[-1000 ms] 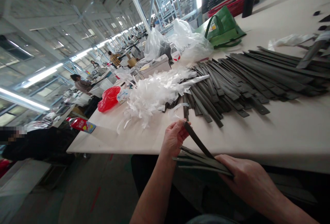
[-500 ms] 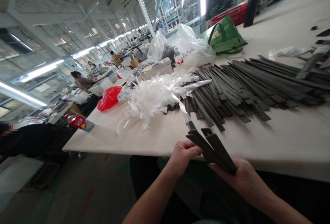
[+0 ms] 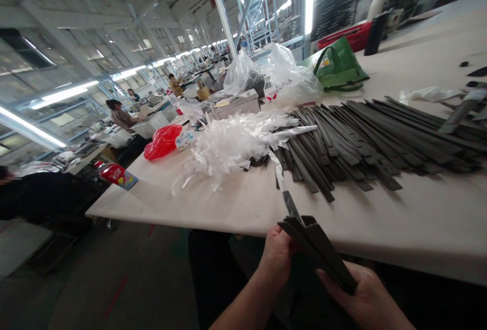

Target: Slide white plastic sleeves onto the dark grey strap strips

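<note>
A long white table (image 3: 213, 208) in past-tense view, bearing rows of dark straps (image 3: 365, 147), a heap of white plastic scraps (image 3: 228, 147), a red plastic bag (image 3: 162, 142), a flat box (image 3: 238, 106), clear plastic bags (image 3: 292, 76), a green tote bag (image 3: 338, 65).

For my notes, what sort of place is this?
Probably a factory workshop: a long white worktable holds rows of dark flat strips, shredded white plastic lies beside them, and co-workers are at benches down a long hall.

Left hand (image 3: 277, 259): we held it curled and gripping, forearm (image 3: 243, 309) rising. Right hand (image 3: 365, 302): we kept it closed, just beside.
</note>
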The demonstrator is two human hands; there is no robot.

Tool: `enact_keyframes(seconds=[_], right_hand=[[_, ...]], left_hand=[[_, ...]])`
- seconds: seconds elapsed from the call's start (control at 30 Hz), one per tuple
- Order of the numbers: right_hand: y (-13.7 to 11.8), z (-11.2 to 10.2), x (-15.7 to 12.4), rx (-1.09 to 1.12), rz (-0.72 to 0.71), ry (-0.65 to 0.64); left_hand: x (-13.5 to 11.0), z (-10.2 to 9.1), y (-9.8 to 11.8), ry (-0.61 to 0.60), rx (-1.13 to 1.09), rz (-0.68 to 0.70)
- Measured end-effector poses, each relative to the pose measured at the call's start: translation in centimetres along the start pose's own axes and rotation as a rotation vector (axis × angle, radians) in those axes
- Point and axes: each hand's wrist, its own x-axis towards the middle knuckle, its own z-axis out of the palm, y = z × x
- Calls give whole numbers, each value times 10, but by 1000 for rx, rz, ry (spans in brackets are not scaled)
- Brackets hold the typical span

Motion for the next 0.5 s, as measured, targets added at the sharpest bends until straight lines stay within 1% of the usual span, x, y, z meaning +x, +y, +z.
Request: enact_keyframes(seconds=[0.07,0.17,0.33,0.4,0.43,0.5], right_hand=[[0,1,-3,-31,7,-12],[-3,-2,0,-44,-22,9],[-14,-22,21,-50,-106,71],[-19,-26,27,-58,-136,71],[-21,-26,28,-60,-149,64],[-23,-23,29,-63,-165,44]], left_hand=[[-3,1,0,12,10,-4],[-8,2,0,6,39,15],[-19,5,0,-125,237,75],[-19,6,5,-147,252,78],[-16,6,9,-135,231,80],[-7,5,20,-64,159,125]])
